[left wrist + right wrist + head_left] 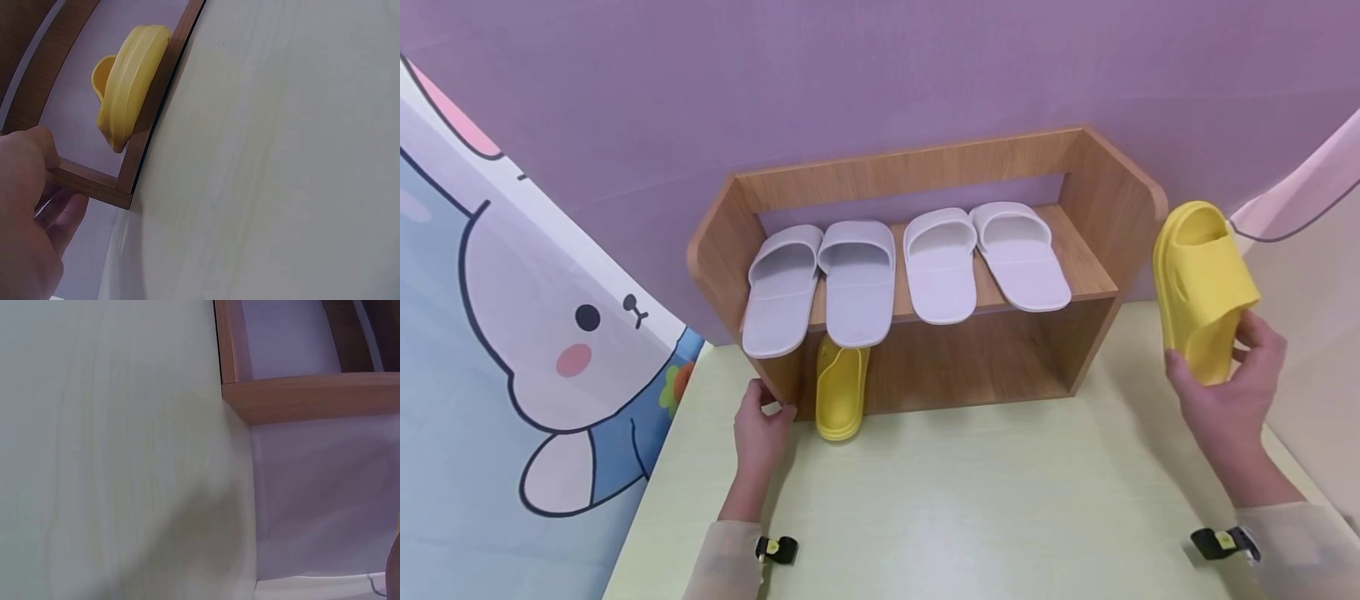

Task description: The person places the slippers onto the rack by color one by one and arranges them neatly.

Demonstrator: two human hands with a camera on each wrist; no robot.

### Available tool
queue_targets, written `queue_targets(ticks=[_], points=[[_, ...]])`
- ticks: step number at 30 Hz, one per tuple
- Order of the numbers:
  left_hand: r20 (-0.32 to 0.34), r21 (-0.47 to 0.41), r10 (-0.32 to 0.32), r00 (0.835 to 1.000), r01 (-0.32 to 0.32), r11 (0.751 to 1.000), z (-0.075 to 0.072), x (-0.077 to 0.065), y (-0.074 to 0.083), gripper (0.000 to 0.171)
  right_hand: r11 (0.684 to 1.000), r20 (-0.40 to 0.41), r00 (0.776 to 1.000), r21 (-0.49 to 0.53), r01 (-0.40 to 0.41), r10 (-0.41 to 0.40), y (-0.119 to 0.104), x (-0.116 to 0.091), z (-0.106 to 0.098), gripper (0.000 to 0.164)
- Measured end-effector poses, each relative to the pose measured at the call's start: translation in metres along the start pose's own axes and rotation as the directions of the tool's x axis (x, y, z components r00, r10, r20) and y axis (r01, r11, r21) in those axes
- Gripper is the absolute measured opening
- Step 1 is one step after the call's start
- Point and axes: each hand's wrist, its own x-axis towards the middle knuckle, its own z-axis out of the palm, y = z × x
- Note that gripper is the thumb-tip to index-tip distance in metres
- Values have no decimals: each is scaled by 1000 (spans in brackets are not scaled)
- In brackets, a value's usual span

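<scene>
My right hand grips a yellow slipper by its heel end, raised in the air to the right of the wooden shoe rack. In the right wrist view only an edge of that hand shows. Down at the rack's lower left front corner, my left hand pinches the side panel, thumb inside and fingers outside, as the left wrist view of the hand shows. Another yellow slipper lies on the bottom shelf near the left, its heel poking out past the front edge.
Two greyish slippers stand at the left of the top shelf, and two white slippers at its right. The rack sits on a pale table against a purple wall covering. A cartoon rabbit print covers the left side.
</scene>
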Motion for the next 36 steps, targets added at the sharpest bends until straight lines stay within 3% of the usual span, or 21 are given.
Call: queue_targets(ticks=[5, 11, 20, 25, 31, 36], points=[[-1, -2, -7, 1000, 7, 1000, 1, -1, 1, 43, 994, -19, 995, 32, 103, -102, 1, -1, 0, 91], [-1, -1, -4, 1000, 4, 1000, 0, -1, 2, 43, 970, -84, 972, 90, 227, -220, -5, -2, 3, 89], [-3, 0, -6, 1000, 6, 1000, 0, -1, 1, 45, 945, -209, 949, 176, 275, -237, -37, -9, 12, 83], [9, 0, -9, 1000, 9, 1000, 0, 0, 1, 44, 928, -268, 928, 196, 316, -260, -42, -9, 16, 81], [6, 2, -7, 1000, 7, 1000, -1, 0, 2, 43, 913, -293, 904, 172, 370, -311, -43, -11, 21, 84], [4, 4, -9, 1000, 9, 1000, -2, 0, 2, 44, 884, -295, 871, 139, 446, -393, -45, -16, 28, 87]])
